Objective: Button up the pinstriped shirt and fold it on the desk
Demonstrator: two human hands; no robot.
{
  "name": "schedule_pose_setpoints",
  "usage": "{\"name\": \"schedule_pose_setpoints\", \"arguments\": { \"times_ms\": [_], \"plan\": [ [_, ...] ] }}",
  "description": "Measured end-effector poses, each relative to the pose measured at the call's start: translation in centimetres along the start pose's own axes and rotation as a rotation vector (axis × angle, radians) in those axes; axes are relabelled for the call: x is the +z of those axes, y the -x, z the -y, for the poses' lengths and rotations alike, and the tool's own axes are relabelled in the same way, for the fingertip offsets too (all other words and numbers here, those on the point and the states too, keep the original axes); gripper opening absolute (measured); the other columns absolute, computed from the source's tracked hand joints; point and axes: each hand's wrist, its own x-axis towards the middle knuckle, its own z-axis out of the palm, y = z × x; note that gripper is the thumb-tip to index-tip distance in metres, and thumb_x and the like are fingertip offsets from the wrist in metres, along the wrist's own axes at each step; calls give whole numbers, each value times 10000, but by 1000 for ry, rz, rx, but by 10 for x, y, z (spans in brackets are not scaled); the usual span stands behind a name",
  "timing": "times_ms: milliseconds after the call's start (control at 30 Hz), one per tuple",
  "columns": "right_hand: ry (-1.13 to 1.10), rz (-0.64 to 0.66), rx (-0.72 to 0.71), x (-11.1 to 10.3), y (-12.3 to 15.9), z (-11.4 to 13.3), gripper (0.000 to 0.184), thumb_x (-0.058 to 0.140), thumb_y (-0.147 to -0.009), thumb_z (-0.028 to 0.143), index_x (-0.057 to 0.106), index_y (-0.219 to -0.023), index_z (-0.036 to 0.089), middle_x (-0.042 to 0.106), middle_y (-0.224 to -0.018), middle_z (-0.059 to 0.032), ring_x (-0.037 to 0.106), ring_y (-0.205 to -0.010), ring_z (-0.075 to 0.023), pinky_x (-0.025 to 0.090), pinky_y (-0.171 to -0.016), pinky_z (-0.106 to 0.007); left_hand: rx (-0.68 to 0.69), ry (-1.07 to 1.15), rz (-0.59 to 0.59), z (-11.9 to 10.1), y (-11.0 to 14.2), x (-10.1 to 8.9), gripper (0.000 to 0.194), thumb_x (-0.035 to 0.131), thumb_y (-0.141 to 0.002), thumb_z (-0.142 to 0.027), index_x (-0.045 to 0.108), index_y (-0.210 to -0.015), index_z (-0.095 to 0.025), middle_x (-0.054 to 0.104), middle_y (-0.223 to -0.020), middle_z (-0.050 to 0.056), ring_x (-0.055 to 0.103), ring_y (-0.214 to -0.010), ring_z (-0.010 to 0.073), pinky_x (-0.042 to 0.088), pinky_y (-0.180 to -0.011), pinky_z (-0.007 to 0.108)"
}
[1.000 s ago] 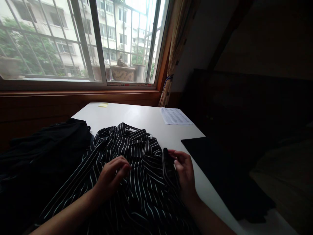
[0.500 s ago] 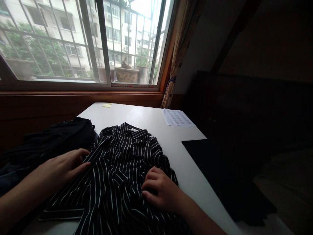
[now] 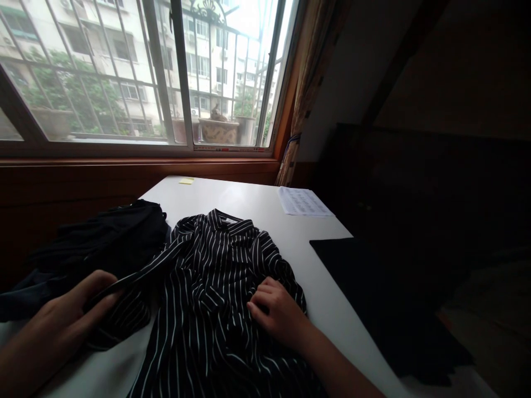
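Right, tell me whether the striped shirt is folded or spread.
Mostly spread, though rumpled: the striped shirt lies lengthwise on the white table, the left hand holding one sleeve out sideways.

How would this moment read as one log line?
left hand: grips sleeve | right hand: curled on striped shirt | surface: white table | beside shirt: dark clothes | far side: papers, yellow note

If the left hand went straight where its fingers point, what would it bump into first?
Probably the body of the striped shirt, past the sleeve the left hand is pinching. Its height above the table is hard to tell.
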Motion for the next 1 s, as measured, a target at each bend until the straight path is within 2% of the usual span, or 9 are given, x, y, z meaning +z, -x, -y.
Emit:
{"name": "schedule_pose_setpoints", "arguments": {
  "times_ms": [100,200,300,367,467,567,667,800,1000],
  "plan": [
    [-10,-6,9,0,1,0,175,594,-933,212,660,-772,198,647,-765,-25,553,-823,-197,463,-819,-361,98,41,-3,-52,-9,-3,361,568,-892,-570,581,-1155,-322,724,-1048,-45,707,-878,229,569,-653,271],
    [-27,-4,16,-1,1,0,156,587,-938,201,668,-805,194,657,-792,-25,555,-822,-190,457,-820,-350,332,123,-5,-97,-10,23,476,673,-850,-522,552,-1246,-287,689,-1149,35,689,-973,237,592,-754,298],
    [-63,-2,35,-2,1,-1,135,592,-937,187,669,-827,200,671,-813,-15,566,-828,-181,456,-827,-339,525,290,253,-131,-8,61,529,657,-896,-354,450,-1379,-295,682,-1102,34,698,-813,152,606,-754,277],
    [-83,-6,58,-2,1,-2,126,596,-932,173,664,-831,203,683,-834,-10,577,-839,-177,457,-832,-333,610,372,381,-141,-10,82,570,608,-922,-262,374,-1441,-286,653,-1173,60,695,-875,151,610,-783,286],
    [-98,-19,96,-2,0,-4,105,608,-921,160,658,-840,204,690,-860,-8,589,-857,-176,460,-834,-326,671,405,430,-136,-22,102,432,501,-964,-183,428,-1385,-249,615,-1227,85,662,-1020,172,600,-834,315],
    [-104,-30,126,-1,0,-5,71,621,-899,145,648,-864,201,678,-879,-12,594,-867,-178,465,-841,-324,720,336,438,-114,-35,114,254,477,-967,-138,559,-1193,-220,632,-1108,58,640,-988,170,577,-854,332],
    [-117,-44,157,-2,1,-4,88,592,-894,126,627,-920,201,658,-907,-19,593,-874,-177,470,-844,-323,780,270,440,-95,-38,121,195,501,-956,-116,602,-1089,-216,626,-1081,53,609,-993,177,553,-867,342],
    [-163,-27,140,-5,3,-1,105,548,-924,159,601,-1001,206,632,-954,-26,588,-887,-172,469,-854,-323,835,214,451,-91,-32,124,193,576,-941,-133,614,-1099,-237,634,-1108,43,573,-1051,190,525,-918,353],
    [-139,97,67,-8,3,2,235,660,-890,262,617,-1121,244,637,-1030,-23,572,-969,-201,452,-894,-358,924,69,465,-94,-28,127,286,594,-959,-177,598,-1227,-277,636,-1168,34,533,-1093,206,498,-946,368]
  ]
}}
